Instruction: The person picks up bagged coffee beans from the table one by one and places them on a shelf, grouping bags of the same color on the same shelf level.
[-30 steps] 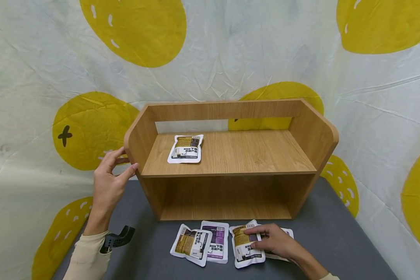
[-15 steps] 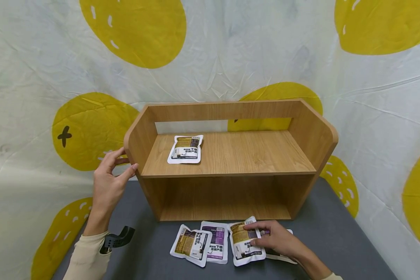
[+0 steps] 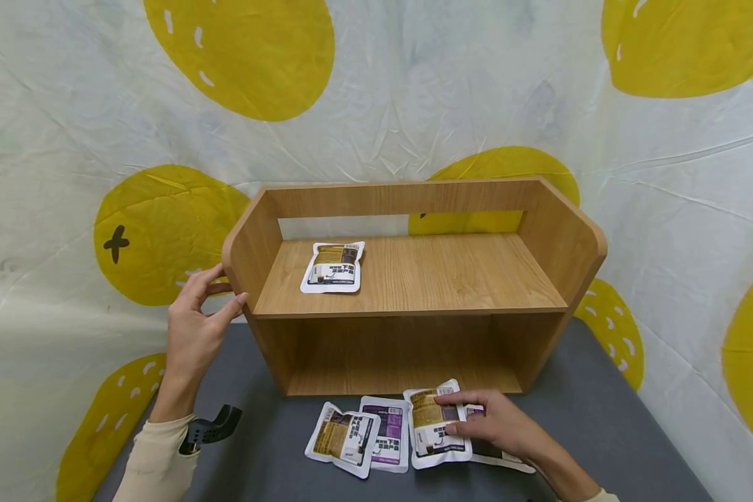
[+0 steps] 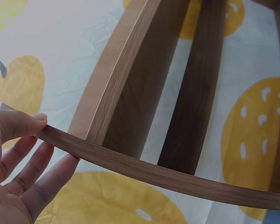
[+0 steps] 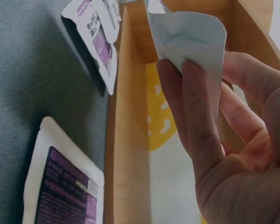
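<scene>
My left hand (image 3: 197, 331) grips the left side panel of a two-tier wooden shelf (image 3: 408, 312), thumb on one face and fingers on the other, as the left wrist view also shows. In front of the shelf, my right hand (image 3: 498, 424) pinches a gold-and-white pouch (image 3: 429, 429) by its right edge. The right wrist view shows the pouch's plain silvery back (image 5: 196, 37) between thumb and fingers, raised off the table. Partly behind that hand lies a purple-and-white pouch (image 5: 65, 182). Another gold-and-white pouch (image 3: 332, 268) rests on the upper tier, towards the left.
A gold-and-white pouch (image 3: 344, 439) overlaps a purple-and-white pouch (image 3: 390, 436) on the dark grey table (image 3: 270, 446), left of the held one. Behind the shelf hangs a pale curtain (image 3: 376, 90) with yellow figures. A dark band circles the left wrist.
My right hand has lifted the gold-and-white pouch slightly and moved it towards the shelf and a little left. The left hand has stayed on the side panel.
</scene>
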The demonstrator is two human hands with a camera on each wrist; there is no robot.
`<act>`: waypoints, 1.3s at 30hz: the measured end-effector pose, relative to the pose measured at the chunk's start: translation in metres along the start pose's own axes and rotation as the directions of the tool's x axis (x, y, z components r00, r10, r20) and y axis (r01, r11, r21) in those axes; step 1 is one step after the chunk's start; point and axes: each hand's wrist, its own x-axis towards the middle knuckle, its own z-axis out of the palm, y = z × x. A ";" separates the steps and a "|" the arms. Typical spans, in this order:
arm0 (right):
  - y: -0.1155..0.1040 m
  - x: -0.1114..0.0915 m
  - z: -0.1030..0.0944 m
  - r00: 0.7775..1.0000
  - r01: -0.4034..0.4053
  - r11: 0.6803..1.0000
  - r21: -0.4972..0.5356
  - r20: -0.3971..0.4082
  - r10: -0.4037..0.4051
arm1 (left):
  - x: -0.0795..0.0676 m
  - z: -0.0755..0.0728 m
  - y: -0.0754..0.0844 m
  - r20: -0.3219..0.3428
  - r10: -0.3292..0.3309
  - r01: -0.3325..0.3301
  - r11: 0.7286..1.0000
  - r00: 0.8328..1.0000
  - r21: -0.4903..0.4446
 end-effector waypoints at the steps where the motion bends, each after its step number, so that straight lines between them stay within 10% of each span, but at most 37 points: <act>1: -0.002 -0.001 0.000 1.000 0.003 1.000 0.000 -0.002 -0.003 | 0.000 0.000 0.000 0.000 0.001 -0.001 1.000 1.000 -0.001; 39: -0.077 -0.013 -0.002 0.985 0.173 0.981 0.091 0.001 -0.174 | 0.000 0.001 0.001 0.001 -0.007 0.007 1.000 1.000 0.016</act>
